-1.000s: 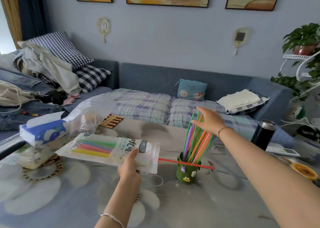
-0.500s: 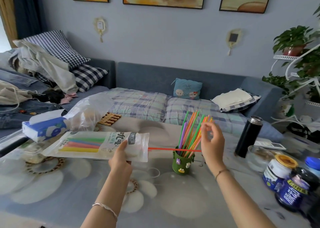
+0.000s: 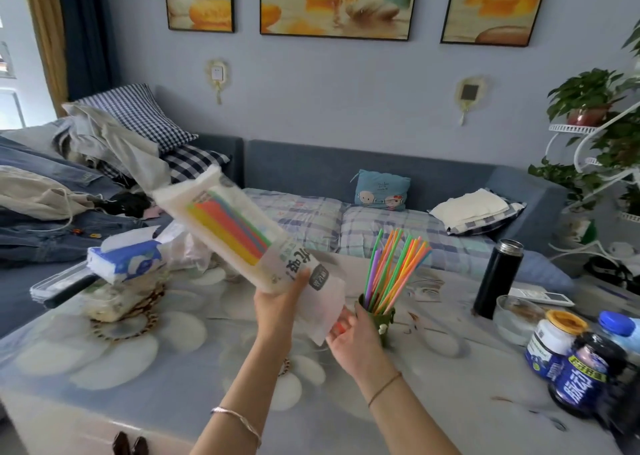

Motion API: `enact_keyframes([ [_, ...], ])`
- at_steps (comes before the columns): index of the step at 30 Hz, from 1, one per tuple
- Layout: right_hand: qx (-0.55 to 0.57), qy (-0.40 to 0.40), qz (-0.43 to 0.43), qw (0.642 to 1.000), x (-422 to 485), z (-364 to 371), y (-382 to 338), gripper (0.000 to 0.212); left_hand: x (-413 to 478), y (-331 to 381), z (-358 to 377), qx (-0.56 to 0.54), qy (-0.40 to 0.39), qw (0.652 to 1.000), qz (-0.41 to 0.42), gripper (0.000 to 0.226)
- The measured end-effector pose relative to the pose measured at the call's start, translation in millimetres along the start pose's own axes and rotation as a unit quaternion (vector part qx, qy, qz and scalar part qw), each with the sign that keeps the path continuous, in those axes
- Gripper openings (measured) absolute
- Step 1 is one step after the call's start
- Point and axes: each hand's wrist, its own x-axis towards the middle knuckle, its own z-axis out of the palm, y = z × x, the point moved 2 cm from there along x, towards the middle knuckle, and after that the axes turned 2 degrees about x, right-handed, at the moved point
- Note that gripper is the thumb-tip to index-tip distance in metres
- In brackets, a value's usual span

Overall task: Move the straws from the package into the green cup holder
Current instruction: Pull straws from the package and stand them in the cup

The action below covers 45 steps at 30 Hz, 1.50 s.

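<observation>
The package [image 3: 239, 233] is gripped near its open end by the left hand [image 3: 277, 307] and held tilted above the table [image 3: 138, 368], mouth downward. The right hand [image 3: 353, 338] is placed at that mouth, just beside the green cup holder [image 3: 382, 321]. A red straw tip [image 3: 341, 326] is seen at its fingers, but whether it is pinched cannot be told. Many straws [image 3: 394, 267] are stood in the holder. The straws are judged light, thin and easily kinked — best taken near one end and drawn out lengthwise. The film is judged soft and slippery.
</observation>
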Motion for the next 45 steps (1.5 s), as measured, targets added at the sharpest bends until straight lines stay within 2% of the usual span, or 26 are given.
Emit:
enact_keyframes([
  [2, 0.017, 0.006, 0.011, 1.000, -1, 5, 10, 0.035, -6, 6, 2, 0.042, -0.026, 0.998, 0.029, 0.031],
  [5, 0.003, 0.002, 0.007, 1.000, 0, 10, 14, 0.029, -9, 10, 0, 0.066, -0.042, 0.996, 0.048, 0.034],
  [8, -0.086, 0.004, -0.043, 0.995, -1, 10, 16, 0.026, -8, 14, -5, 0.034, -0.014, 0.998, 0.043, 0.034],
  [9, -0.153, 0.014, -0.078, 0.985, -1, 9, 14, 0.028, -7, 14, -6, 0.010, -0.002, 0.999, 0.036, 0.036],
  [11, -0.302, 0.011, -0.162, 0.939, -5, 7, 10, 0.028, -5, 13, -8, -0.031, 0.022, 0.999, 0.018, 0.042],
  [12, -0.346, -0.002, -0.199, 0.917, -9, 8, 8, 0.026, -4, 11, -9, -0.046, 0.032, 0.998, 0.008, 0.043],
  [14, -0.373, -0.031, -0.241, 0.896, -14, 7, 3, 0.022, -2, 7, -11, -0.081, 0.047, 0.995, -0.019, 0.046],
  [18, -0.358, -0.062, -0.285, 0.887, -28, 11, -19, 0.015, 2, 1, -17, -0.170, 0.081, 0.977, -0.095, 0.049],
  [22, -0.268, 0.023, -0.362, 0.892, -31, 7, -53, 0.023, 7, 0, -24, -0.235, 0.133, 0.952, -0.143, 0.047],
  [24, -0.239, 0.038, -0.347, 0.906, -29, 5, -57, 0.022, 6, -3, -22, -0.242, 0.143, 0.947, -0.155, 0.053],
  [27, -0.275, 0.029, -0.291, 0.916, -24, 4, -47, 0.018, 3, -9, -13, -0.241, 0.143, 0.946, -0.166, 0.059],
  [32, -0.360, 0.001, -0.272, 0.892, -25, 11, -45, 0.008, 2, -21, -4, -0.249, 0.113, 0.944, -0.187, 0.061],
  [35, -0.419, -0.007, -0.311, 0.853, -29, 13, -56, 0.017, 9, -25, -8, -0.257, 0.122, 0.938, -0.199, 0.064],
  [38, -0.404, 0.010, -0.350, 0.845, -30, 10, -72, 0.026, 14, -27, -14, -0.276, 0.152, 0.926, -0.207, 0.069],
  [40, -0.357, 0.031, -0.366, 0.859, -30, 7, -82, 0.030, 16, -26, -19, -0.286, 0.172, 0.919, -0.211, 0.070],
  [43, -0.233, 0.064, -0.358, 0.902, -28, 5, -93, 0.024, 18, -26, -21, -0.284, 0.188, 0.915, -0.214, 0.067],
  [45, -0.223, 0.068, -0.344, 0.909, -26, 4, -93, 0.020, 15, -27, -17, -0.268, 0.188, 0.920, -0.213, 0.064],
])
